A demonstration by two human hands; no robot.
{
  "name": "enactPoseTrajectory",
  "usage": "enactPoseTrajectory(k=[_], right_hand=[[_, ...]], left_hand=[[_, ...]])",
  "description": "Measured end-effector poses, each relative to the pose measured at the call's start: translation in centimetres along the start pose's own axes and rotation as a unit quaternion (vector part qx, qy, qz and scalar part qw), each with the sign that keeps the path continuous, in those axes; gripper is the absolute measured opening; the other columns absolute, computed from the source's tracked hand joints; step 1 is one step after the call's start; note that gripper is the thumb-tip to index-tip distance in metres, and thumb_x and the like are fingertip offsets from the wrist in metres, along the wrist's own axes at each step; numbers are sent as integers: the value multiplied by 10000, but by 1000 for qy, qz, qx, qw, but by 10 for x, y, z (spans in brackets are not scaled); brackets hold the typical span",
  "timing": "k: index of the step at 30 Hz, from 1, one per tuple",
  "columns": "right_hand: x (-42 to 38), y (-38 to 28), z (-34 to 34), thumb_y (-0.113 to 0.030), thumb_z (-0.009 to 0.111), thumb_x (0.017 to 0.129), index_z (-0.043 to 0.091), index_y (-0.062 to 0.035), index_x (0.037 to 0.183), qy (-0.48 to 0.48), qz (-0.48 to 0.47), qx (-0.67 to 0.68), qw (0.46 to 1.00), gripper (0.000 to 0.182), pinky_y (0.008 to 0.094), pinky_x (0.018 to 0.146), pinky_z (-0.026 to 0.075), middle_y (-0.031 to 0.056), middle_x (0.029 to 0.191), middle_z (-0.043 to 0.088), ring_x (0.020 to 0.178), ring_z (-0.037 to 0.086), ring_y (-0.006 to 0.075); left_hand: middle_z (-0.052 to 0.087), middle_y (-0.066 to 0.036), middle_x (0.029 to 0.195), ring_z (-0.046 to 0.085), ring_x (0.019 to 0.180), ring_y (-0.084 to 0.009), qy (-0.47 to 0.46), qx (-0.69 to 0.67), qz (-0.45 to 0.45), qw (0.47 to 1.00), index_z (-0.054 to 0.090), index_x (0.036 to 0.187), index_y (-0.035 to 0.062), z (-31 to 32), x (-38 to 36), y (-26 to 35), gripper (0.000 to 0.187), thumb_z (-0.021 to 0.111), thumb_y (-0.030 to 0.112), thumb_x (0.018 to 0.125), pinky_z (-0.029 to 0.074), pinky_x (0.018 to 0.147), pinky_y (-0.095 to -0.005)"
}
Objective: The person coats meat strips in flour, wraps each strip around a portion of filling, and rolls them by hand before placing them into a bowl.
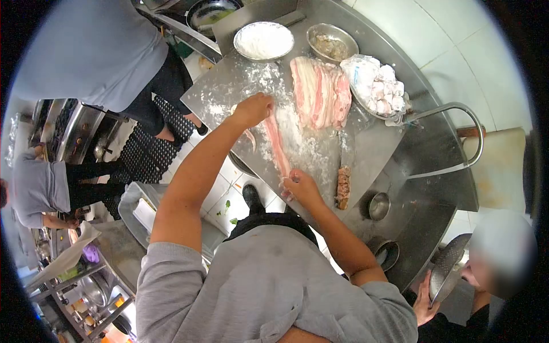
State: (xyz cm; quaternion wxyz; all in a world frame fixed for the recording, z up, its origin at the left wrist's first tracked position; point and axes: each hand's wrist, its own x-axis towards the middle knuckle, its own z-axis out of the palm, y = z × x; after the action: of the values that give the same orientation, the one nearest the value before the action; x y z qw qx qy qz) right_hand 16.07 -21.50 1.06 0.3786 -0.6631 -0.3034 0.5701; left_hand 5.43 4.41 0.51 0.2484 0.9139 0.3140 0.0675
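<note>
A long bacon strip (pixel 276 140) is stretched over the floured steel table (pixel 229 86). Its far end is pinched by my left hand (pixel 253 110), and my right hand (pixel 302 187) has closed fingers on the near end. Just right of the strip lies a slab of bacon slices (pixel 322 93) side by side. A smaller strip piece (pixel 250 139) rests below my left hand. The knife (pixel 343 188), with a worn, wrapped-looking handle, lies to the right of my right hand.
At the back are a bowl of white flour (pixel 263 40), a metal bowl (pixel 333 44) and a dish of floured pieces (pixel 382 94). A curved metal rail (pixel 472 134) and small metal cup (pixel 379 206) are right. Co-workers stand left; another person holds a perforated bowl (pixel 449 268).
</note>
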Motion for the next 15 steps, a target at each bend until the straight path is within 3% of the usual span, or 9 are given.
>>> enactPoseTrajectory(k=[4, 7, 12, 15], right_hand=[[-6, -10, 1, -113, 550, 845, 518, -36, 916, 11, 51, 145, 988, 109, 267, 443, 472, 118, 803, 630, 512, 579, 164], [-5, -6, 1, -122, 538, 856, 500, -47, 949, 4, 50, 169, 984, 126, 261, 425, 457, 113, 788, 628, 493, 570, 162], [-17, -9, 1, -169, 514, 878, 535, -35, 932, -35, 107, 89, 990, 146, 257, 393, 429, 111, 753, 620, 477, 567, 161], [-23, -6, 2, -186, 505, 885, 552, -20, 911, -37, 117, 61, 991, 175, 254, 379, 419, 108, 704, 610, 456, 564, 161]], left_hand=[[575, -125, 937, 567, 917, -310, -3, 6, -14, 1000, 592, 898, 98, 4, 2, -4, 132, 552, 154, 786, 462, 791, -406], [578, -122, 924, 572, 906, -312, -6, -6, -20, 1000, 595, 894, 105, 4, 2, -4, 127, 554, 159, 787, 466, 786, -409], [566, -130, 879, 541, 909, -308, 18, -8, -17, 1000, 559, 907, 61, 7, 1, -3, 170, 595, 129, 755, 439, 784, -404], [542, -108, 989, 569, 921, -314, 35, -7, -19, 999, 591, 908, 116, 9, -2, -4, 122, 558, 158, 798, 473, 783, -412]])
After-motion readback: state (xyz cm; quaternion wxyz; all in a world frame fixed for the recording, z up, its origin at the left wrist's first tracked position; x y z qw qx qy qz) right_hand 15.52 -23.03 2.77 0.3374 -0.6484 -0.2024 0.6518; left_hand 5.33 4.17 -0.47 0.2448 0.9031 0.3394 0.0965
